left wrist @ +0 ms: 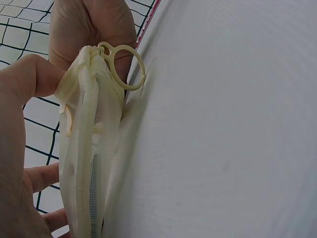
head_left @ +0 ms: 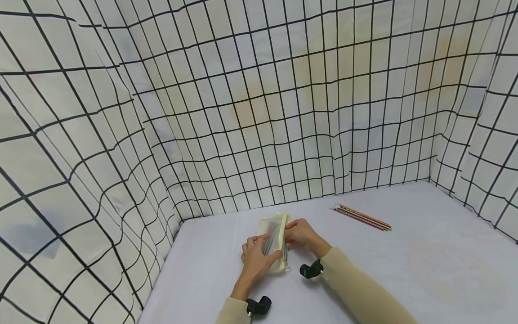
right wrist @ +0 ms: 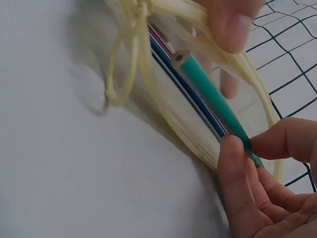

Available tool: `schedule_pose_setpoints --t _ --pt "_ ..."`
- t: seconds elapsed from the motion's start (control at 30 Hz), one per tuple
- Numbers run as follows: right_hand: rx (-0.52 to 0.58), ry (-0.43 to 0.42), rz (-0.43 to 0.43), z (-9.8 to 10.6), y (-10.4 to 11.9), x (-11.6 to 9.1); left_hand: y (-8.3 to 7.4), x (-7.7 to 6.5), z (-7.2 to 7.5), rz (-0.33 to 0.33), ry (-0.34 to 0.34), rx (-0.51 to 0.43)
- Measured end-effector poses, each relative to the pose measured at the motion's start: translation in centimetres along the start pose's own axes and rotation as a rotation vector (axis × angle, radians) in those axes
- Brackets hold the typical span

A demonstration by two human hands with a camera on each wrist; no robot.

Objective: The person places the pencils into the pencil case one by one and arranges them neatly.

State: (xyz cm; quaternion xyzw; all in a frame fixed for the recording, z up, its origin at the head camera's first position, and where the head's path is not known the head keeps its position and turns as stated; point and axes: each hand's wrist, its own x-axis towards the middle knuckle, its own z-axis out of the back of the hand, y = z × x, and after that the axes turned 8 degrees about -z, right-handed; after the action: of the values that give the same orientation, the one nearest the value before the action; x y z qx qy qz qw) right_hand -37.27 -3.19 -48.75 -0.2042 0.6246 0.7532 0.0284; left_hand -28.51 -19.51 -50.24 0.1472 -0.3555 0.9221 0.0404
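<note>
A pale yellow see-through mesh pouch (head_left: 276, 236) stands on its side on the white table, its long opening facing right. My left hand (head_left: 257, 260) holds it from the left, the thumb on the near rim and fingers spread over the mesh. At the opening, my right hand (head_left: 301, 234) pinches a teal pencil (right wrist: 210, 91) between thumb and fingers. That pencil's flat end points toward the pouch's near end. Blue and red-striped pencils (right wrist: 185, 87) lie inside the pouch. A cream ring (left wrist: 142, 64) hangs at the pouch's near end.
Several coloured pencils (head_left: 362, 217) lie in a loose bundle on the white table (head_left: 425, 252), right of the pouch. Grid-patterned cloth (head_left: 283, 135) hangs behind the table and on both sides. Black cameras sit on both wrists.
</note>
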Motion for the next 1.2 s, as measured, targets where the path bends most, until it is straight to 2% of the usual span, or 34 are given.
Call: schedule_pose_setpoints --t 0.3,0.8,1.0,1.2 --pt "-0.010 0.008 -0.012 -0.8 -0.2 0.3 -0.1 0.0 0.0 0.002 -0.008 0.003" --pt "-0.008 0.079 -0.003 -1.1 -0.1 -0.3 0.0 -0.1 0.0 -0.006 -0.012 -0.013" --pt "-0.011 0.082 0.024 -0.6 -0.4 -0.2 -0.1 0.0 0.0 -0.003 -0.012 -0.013" --pt "-0.057 0.049 0.051 0.4 -0.3 -0.4 0.0 0.1 0.0 -0.007 -0.009 -0.010"
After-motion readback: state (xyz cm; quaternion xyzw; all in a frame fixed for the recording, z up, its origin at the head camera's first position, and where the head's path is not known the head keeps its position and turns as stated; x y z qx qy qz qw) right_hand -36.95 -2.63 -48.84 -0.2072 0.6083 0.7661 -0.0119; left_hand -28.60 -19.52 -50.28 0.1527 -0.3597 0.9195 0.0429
